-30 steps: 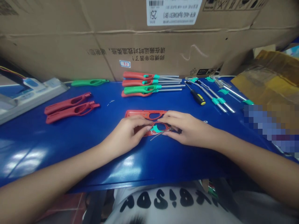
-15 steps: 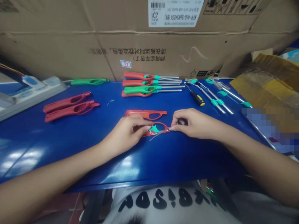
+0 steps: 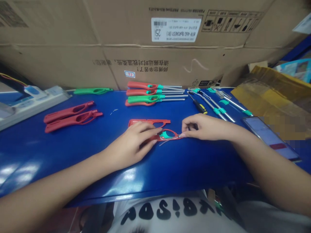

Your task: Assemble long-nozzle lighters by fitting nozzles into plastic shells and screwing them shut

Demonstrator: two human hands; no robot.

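My left hand (image 3: 131, 144) is closed over the left part of a red lighter casing half (image 3: 175, 132), fingers on its far side and thumb on the near side. In its loop sits a turquoise trigger (image 3: 165, 135). A thin wire (image 3: 165, 141) runs along the near edge, with one loose end sticking out toward me. At the casing's right tip, my right hand (image 3: 205, 127) pinches the wire between thumb and forefinger; whether it also grips the casing I cannot tell. Just behind lies another red casing half (image 3: 148, 122), partly covered by my left fingers.
Behind are several lighters with metal tubes (image 3: 143, 99). Red casings (image 3: 70, 119) and a green casing (image 3: 92, 91) lie left, near a power strip (image 3: 36, 103). To the right are a screwdriver (image 3: 199, 106), metal tubes with turquoise parts (image 3: 222, 111) and a phone (image 3: 269, 136). A cardboard box (image 3: 73, 61) walls the back.
The camera view has tilted up slightly. My left fingers have shifted left off the trigger and lie flatter over the casing. My right hand still pinches at the casing's tip.
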